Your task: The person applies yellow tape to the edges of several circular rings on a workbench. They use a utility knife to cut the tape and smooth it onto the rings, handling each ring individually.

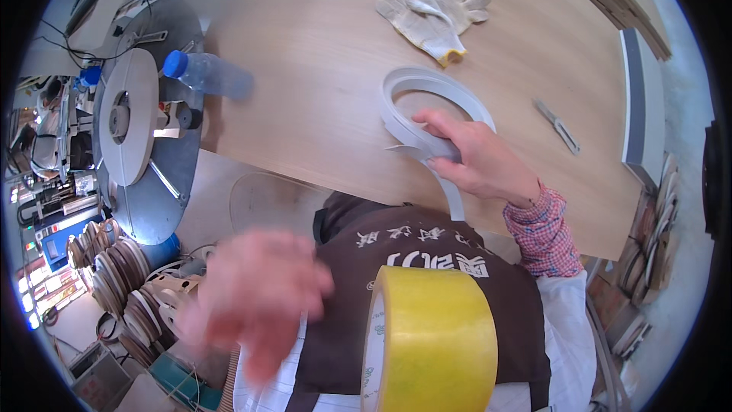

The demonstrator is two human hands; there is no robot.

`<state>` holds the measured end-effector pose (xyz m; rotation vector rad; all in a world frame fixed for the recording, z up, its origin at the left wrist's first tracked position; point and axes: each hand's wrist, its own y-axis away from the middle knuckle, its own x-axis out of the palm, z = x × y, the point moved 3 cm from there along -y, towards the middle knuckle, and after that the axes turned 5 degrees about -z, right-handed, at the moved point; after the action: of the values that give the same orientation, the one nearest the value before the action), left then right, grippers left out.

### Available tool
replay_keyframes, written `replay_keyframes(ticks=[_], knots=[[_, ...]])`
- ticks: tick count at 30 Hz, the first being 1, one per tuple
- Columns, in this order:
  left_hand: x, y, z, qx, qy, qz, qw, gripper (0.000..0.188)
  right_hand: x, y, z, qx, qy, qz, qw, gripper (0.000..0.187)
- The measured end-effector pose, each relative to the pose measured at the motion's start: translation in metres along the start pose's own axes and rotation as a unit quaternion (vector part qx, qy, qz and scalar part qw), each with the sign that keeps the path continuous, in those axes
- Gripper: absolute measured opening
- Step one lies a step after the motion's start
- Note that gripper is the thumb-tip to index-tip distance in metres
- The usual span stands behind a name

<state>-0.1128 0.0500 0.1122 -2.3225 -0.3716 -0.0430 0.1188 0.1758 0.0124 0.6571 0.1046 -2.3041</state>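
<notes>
My right hand (484, 156) grips a coil of pale grey edge banding (400, 126) at its near side, thumb and fingers closed on the strip. The coil rests at the table's near edge, and a loose end hangs down toward my apron. My left hand (255, 297) is over the lower left, away from the table and smeared by motion, so its fingers cannot be read. Close to the camera, in front of the brown apron (343, 320), is a large roll of yellow packing tape (438, 343); what supports it does not show.
On the wooden table (305, 61) lie white work gloves (435, 15), a small metal-bladed cutter (558, 127) and a plastic bottle with a blue cap (213, 75). A reel stand (133, 118) rises at the left. Banding rolls (122, 278) are stacked below it. A grey-edged board (640, 99) stands right.
</notes>
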Motion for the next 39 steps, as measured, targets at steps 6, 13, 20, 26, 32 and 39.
replay_keyframes(ticks=[6, 13, 20, 26, 32, 39], knots=[[-0.004, 0.062, 0.132, -0.386, -0.152, 0.122, 0.902, 0.031, 0.013, -0.006, 0.000, -0.051, 0.040, -0.006, 0.998, 0.054], [-0.013, 0.095, 0.185, -0.677, 0.033, 0.075, 0.731, 0.040, 0.045, -0.009, -0.005, -0.084, 0.147, -0.006, 0.985, 0.053], [-0.023, 0.106, 0.201, -0.666, 0.053, 0.068, 0.741, 0.038, 0.069, -0.014, -0.024, -0.167, 0.180, -0.076, 0.966, 0.048], [-0.029, 0.115, 0.212, -0.646, 0.016, 0.095, 0.757, 0.035, 0.076, -0.017, -0.040, -0.150, 0.191, -0.083, 0.966, 0.046], [-0.050, 0.110, 0.214, -0.654, 0.052, 0.049, 0.753, 0.033, 0.069, -0.015, -0.036, -0.122, 0.189, -0.059, 0.972, 0.039], [-0.054, 0.099, 0.220, -0.656, 0.019, 0.011, 0.754, 0.032, 0.079, -0.013, -0.037, -0.159, 0.167, -0.073, 0.970, 0.039]])
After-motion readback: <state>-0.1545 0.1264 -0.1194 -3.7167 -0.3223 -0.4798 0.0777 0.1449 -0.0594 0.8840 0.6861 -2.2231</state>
